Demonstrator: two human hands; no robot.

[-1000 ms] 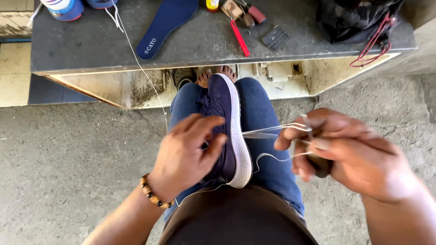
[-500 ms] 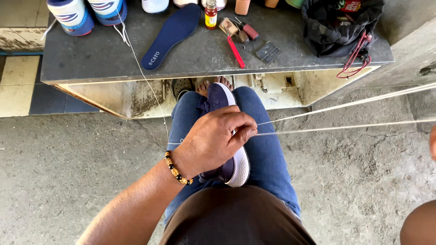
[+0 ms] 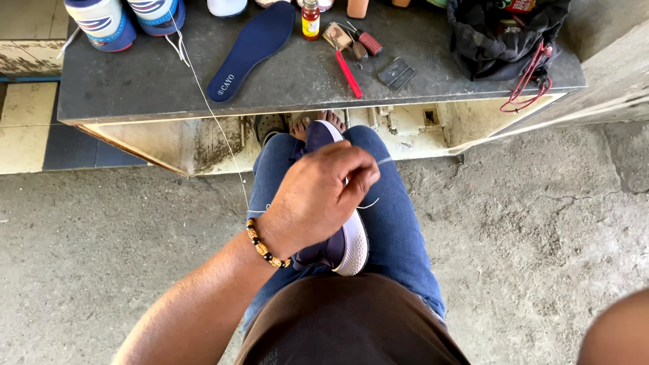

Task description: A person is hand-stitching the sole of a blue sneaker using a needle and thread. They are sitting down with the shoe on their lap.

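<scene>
On lap, left hand (image 3: 318,203) grip clamps navy shoe (image 3: 341,236) as before; right hand gone from view.

A: What kind of place is this?
B: A street-side shoe-repair stall: grey workbench (image 3: 135,94) on rough concrete, 1 loose insole (image 3: 251,49), red-handled tools (image 3: 349,73), a small glue bottle (image 3: 310,19).

The bare left hand (image 3: 318,203) is curled palm-down over the lap, fingers pinched together, while only the right forearm (image 3: 618,331) shows at the frame's corner.

Right forearm (image 3: 618,331) farther out, thread (image 3: 514,125) tauter.
</scene>
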